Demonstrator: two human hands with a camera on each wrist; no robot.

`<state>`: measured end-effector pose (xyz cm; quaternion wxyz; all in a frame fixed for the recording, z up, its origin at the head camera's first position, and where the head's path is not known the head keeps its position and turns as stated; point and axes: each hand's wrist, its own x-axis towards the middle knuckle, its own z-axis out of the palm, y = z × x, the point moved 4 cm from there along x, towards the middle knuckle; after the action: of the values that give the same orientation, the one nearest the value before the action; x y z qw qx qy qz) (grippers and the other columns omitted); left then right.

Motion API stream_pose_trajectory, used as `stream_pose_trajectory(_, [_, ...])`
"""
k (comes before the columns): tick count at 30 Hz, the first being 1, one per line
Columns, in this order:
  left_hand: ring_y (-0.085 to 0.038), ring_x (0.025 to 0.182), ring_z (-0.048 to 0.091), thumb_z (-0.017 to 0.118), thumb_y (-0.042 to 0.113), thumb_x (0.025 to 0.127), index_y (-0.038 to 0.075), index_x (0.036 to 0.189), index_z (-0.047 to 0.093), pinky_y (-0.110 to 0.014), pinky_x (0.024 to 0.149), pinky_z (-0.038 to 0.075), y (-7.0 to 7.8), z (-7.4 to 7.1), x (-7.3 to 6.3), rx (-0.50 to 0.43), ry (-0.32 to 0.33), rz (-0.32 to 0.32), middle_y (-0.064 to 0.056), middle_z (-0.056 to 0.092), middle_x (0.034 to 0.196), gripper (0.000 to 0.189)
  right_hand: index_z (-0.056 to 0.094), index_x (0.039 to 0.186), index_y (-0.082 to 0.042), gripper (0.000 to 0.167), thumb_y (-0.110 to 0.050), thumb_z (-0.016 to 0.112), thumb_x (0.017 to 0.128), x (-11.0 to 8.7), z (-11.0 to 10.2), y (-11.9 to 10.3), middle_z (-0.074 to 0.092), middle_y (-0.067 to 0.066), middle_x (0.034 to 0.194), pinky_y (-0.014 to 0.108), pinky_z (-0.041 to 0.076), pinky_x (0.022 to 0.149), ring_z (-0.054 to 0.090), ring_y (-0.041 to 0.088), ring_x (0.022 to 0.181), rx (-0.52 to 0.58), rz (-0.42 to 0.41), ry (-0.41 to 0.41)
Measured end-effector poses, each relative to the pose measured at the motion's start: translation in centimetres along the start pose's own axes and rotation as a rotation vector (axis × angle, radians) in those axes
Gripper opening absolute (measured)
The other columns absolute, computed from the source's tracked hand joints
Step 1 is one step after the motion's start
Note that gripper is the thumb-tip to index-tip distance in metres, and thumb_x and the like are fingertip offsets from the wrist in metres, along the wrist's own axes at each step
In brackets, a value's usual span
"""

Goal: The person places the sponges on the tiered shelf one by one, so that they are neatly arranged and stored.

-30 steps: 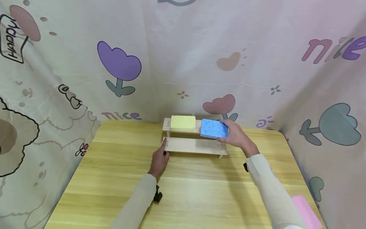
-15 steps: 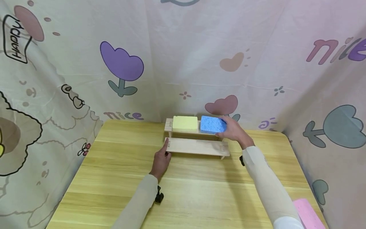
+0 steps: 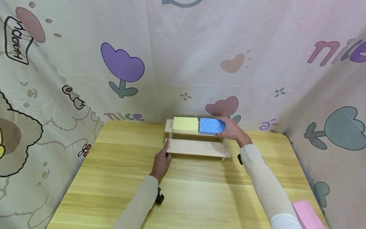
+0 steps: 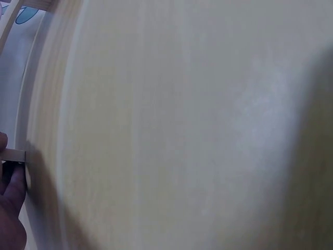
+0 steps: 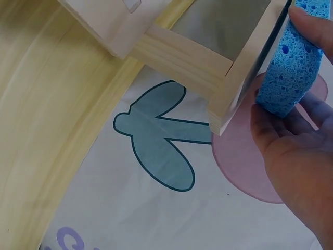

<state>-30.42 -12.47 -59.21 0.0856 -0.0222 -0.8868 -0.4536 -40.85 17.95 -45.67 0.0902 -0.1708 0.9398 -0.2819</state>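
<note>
A small two-tier wooden shelf [image 3: 197, 147] stands at the back of the table. On its upper tier lies a yellow sponge [image 3: 186, 123], toward the left. Right beside it is a blue sponge [image 3: 211, 126], pinched at its right end by my right hand [image 3: 233, 129]; the right wrist view shows the thumb on one side of the sponge [image 5: 292, 67] and the fingers on the other, close over the shelf's end. My left hand [image 3: 161, 162] grips the left end of the lower tier, thumb on top and fingers beneath. In the left wrist view that hand [image 4: 13, 203] shows only at the edge.
The wooden table [image 3: 200, 197] reaches back to a printed cloth [image 3: 183, 57] hanging behind and along both sides. A pink block [image 3: 308, 214] lies at the table's right front, partly behind the right sleeve [image 3: 264, 181].
My right hand has brought the blue sponge back and slightly left, down to the upper tier next to the yellow sponge. The left hand keeps its grip; the head view has shifted slightly.
</note>
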Motion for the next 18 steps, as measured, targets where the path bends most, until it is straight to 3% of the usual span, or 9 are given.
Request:
stream_pose_trajectory(6, [-0.009, 0.059, 0.042, 0.057, -0.001, 0.09, 0.019, 0.151, 0.025, -0.021, 0.054, 0.042, -0.04, 0.11, 0.03, 0.005, 0.009, 0.027, -0.004, 0.052, 0.069, 0.071, 0.039, 0.141, -0.002, 0.085, -0.023, 0.082, 0.071, 0.13, 0.04, 0.09, 0.042, 0.018, 0.143, 0.055, 0.038, 0.103, 0.043, 0.037, 0.125, 0.005, 0.002, -0.01])
stream_pose_trajectory(18, [-0.009, 0.058, 0.041, 0.056, 0.0, 0.091, 0.02, 0.151, 0.025, -0.021, 0.054, 0.041, 0.25, -0.18, -0.01, 0.006, -0.002, 0.016, -0.005, 0.052, 0.069, 0.071, 0.038, 0.144, -0.006, 0.086, -0.022, 0.082, 0.072, 0.56, 0.17, 0.15, 0.042, 0.017, 0.142, 0.055, 0.04, 0.1, 0.045, 0.035, 0.12, 0.004, 0.035, -0.042])
